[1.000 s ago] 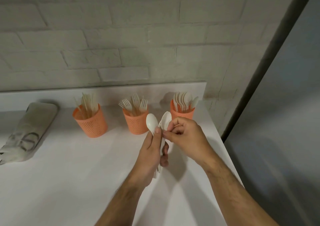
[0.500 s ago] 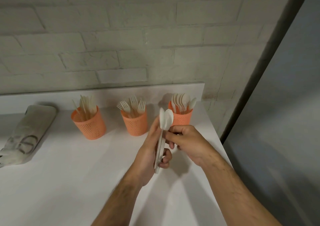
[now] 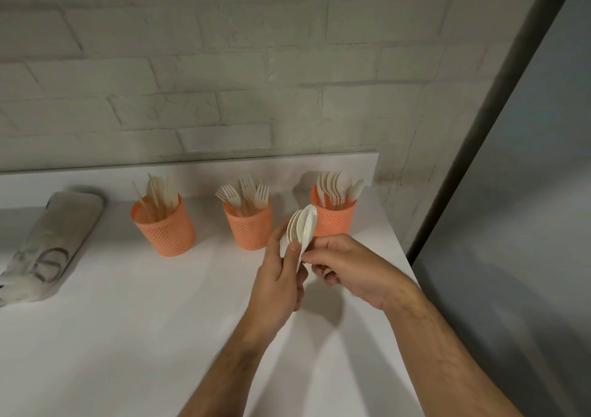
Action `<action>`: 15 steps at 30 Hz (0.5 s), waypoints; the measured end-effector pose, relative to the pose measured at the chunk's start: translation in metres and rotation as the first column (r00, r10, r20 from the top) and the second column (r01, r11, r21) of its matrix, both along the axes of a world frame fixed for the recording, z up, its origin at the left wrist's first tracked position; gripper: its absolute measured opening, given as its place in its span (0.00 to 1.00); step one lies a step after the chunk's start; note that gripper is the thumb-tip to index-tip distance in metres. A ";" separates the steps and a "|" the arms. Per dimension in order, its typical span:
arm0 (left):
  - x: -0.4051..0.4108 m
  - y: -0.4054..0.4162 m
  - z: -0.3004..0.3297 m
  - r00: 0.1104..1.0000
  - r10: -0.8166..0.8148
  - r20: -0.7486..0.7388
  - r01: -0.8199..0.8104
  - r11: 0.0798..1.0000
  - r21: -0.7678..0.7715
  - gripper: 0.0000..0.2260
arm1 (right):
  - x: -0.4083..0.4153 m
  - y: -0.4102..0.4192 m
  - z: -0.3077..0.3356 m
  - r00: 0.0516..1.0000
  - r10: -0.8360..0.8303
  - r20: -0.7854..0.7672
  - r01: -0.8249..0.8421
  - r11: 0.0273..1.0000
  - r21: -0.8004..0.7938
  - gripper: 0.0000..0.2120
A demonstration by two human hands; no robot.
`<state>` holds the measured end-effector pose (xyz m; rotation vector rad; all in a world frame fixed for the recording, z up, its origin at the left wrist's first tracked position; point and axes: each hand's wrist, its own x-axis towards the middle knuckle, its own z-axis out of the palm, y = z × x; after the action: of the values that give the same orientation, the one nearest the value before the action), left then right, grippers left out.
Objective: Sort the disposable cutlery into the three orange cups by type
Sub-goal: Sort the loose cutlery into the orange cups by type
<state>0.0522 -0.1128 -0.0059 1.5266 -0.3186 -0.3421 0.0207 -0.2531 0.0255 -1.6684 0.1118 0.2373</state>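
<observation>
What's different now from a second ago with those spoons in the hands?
The two spoons, splayed apart a second ago, are now nested together. The left hand still grips the handles; the right hand still pinches them. The three orange cups and the folded cloth stayed put.

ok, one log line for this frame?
phase: stacking spoons | left hand: grips stack | right hand: pinches handle | next, likely: spoon cup

Left grip [image 3: 277, 284]: holds a nested stack of white spoons [image 3: 302, 228], bowls up.
Right grip [image 3: 348, 269]: pinches the stack's handles.
Cups, desk [image 3: 128, 320] rear edge: knives cup [image 3: 164, 224], forks cup [image 3: 248, 223], spoons cup [image 3: 334, 216] at right corner.
Folded cloth [image 3: 48, 247]: left edge.
</observation>
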 end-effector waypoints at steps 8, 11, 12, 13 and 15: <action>0.000 0.007 0.002 0.993 -0.083 -0.087 0.079 0.996 -0.050 0.11 | 0.006 0.002 -0.012 0.993 -0.112 -0.040 0.116 0.986 0.118 0.14; 0.000 0.010 0.006 0.990 -0.139 -0.009 0.139 0.990 -0.018 0.13 | 0.008 -0.001 -0.016 0.995 -0.091 -0.044 0.098 0.981 0.167 0.13; 0.000 0.011 0.006 0.986 -0.169 0.002 0.169 0.986 -0.013 0.13 | 0.009 -0.002 -0.017 0.995 -0.088 -0.040 0.093 0.980 0.177 0.14; 0.000 0.012 0.008 0.979 -0.202 0.007 0.202 0.979 -0.004 0.14 | 0.010 -0.002 -0.018 0.996 -0.085 -0.038 0.091 0.979 0.183 0.14; 0.001 0.013 0.012 0.965 -0.261 -0.002 0.261 0.965 0.018 0.14 | 0.011 -0.002 -0.019 0.996 -0.082 -0.023 0.084 0.978 0.189 0.12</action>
<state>0.0532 -0.0997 0.0065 1.5047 -0.5208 -0.5534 0.0320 -0.2550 0.0061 -1.4690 0.1647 0.1909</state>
